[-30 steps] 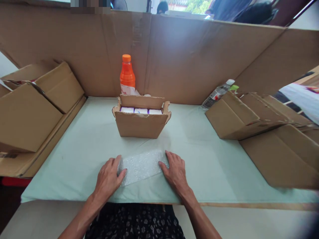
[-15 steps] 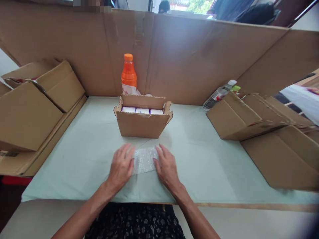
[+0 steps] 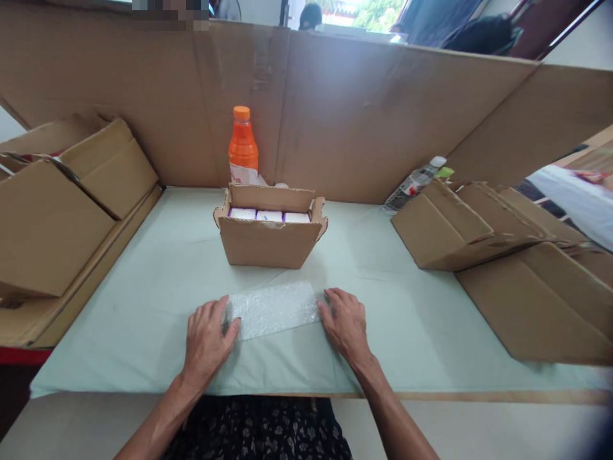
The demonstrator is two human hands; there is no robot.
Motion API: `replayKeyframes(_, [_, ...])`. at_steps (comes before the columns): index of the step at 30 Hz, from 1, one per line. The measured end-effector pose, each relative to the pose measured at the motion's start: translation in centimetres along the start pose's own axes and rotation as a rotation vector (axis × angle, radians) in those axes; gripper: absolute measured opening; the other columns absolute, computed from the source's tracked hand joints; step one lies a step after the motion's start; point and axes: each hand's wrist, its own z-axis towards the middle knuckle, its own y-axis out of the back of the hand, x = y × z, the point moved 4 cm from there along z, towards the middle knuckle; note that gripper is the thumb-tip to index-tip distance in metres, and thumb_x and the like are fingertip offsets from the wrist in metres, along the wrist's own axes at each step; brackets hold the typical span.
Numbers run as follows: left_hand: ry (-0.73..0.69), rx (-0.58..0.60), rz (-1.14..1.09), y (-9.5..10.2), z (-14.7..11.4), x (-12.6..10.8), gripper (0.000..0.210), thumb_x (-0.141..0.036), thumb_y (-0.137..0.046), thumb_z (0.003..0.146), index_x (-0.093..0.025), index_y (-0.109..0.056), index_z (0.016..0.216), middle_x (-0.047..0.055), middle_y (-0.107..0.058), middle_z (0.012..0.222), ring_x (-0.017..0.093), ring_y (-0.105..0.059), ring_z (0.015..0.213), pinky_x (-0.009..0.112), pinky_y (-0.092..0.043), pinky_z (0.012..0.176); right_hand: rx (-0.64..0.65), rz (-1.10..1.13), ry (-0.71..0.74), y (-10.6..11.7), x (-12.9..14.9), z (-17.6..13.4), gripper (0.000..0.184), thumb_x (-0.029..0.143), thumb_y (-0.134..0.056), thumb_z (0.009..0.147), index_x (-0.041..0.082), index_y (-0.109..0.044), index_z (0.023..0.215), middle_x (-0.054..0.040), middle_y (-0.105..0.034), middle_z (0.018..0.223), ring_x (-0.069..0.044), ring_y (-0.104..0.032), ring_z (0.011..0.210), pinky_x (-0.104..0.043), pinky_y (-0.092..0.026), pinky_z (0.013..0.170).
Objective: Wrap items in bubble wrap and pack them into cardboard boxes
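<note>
A clear strip of bubble wrap lies flat on the pale green cloth, close to the front edge of the table. At its left end rests my left hand, fingers apart, with the thumb at the wrap's edge. My right hand lies at the other end, its thumb touching the wrap and its fingers spread. Just beyond the wrap stands an open cardboard box with three white, purple-edged packs showing in its top.
Behind the box stands an orange drink bottle, against a tall cardboard wall. Cardboard boxes fill the left side. More boxes stand at the right, with a clear plastic bottle leaning behind them.
My hands have moved apart, the left one leftward and the right one rightward. More of the bubble wrap shows between them. The view has shifted slightly.
</note>
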Motion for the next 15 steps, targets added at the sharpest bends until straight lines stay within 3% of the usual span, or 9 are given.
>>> replayKeyframes(3, [0.044,0.112,0.076,-0.5,0.0,-1.2,0.045,-0.026,-0.052,0.091,-0.008,-0.056,0.132,0.015,-0.072,0.098,0.034,-0.065,0.094,0.051,-0.051,0.083,0.068,0.044,0.027,-1.1,3.2,1.1,0.021,0.027,-0.057,0.091,0.015,-0.069,0.102,-0.0155,-0.066,0.123,-0.031,-0.058,0.109,-0.043,-0.043,0.091])
replayKeyframes(5, [0.031,0.122,0.000,-1.3,-0.3,-2.0,0.046,-0.016,-0.046,0.090,-0.008,-0.053,0.135,0.015,-0.073,0.101,0.031,-0.067,0.094,0.048,-0.051,0.085,0.105,0.125,0.034,-1.6,4.2,1.1,0.016,0.022,-0.055,0.089,0.016,-0.069,0.093,-0.0143,-0.069,0.118,-0.030,-0.060,0.108,-0.043,-0.043,0.092])
replayKeyframes(7, [0.020,0.063,-0.153,-1.5,-0.6,-2.4,0.049,-0.012,-0.044,0.089,-0.012,-0.050,0.138,0.013,-0.072,0.110,0.026,-0.068,0.098,0.042,-0.052,0.087,0.142,0.241,-0.024,-1.5,3.7,0.7,0.022,0.022,-0.052,0.089,0.016,-0.069,0.102,-0.0115,-0.072,0.106,-0.027,-0.064,0.098,-0.040,-0.047,0.087])
replayKeyframes(9, [-0.026,0.005,-0.322,-0.7,-0.7,-2.7,0.047,-0.014,-0.044,0.091,-0.017,-0.050,0.138,0.010,-0.071,0.113,0.021,-0.068,0.098,0.034,-0.054,0.084,0.191,0.400,-0.091,-0.5,2.6,0.2,0.041,0.025,-0.052,0.089,0.017,-0.062,0.128,-0.0058,-0.072,0.090,-0.022,-0.066,0.083,-0.035,-0.051,0.077])
replayKeyframes(12, [-0.166,-0.044,-0.466,3.2,1.1,-3.5,0.033,-0.017,-0.046,0.094,-0.021,-0.062,0.123,0.005,-0.070,0.096,0.016,-0.068,0.084,0.026,-0.054,0.075,0.242,0.666,-0.040,3.4,2.0,0.9,0.058,0.031,-0.053,0.090,0.021,-0.046,0.147,0.0022,-0.066,0.074,-0.016,-0.062,0.063,-0.027,-0.052,0.063])
replayKeyframes(15, [-0.320,-0.226,-0.420,9.4,5.9,-4.6,0.023,-0.019,-0.049,0.095,-0.020,-0.070,0.105,0.005,-0.068,0.090,0.015,-0.065,0.082,0.025,-0.051,0.076,0.055,0.785,0.094,9.6,2.8,4.8,0.046,0.037,-0.055,0.092,0.025,-0.060,0.136,0.0014,-0.069,0.080,-0.013,-0.061,0.064,-0.026,-0.053,0.064])
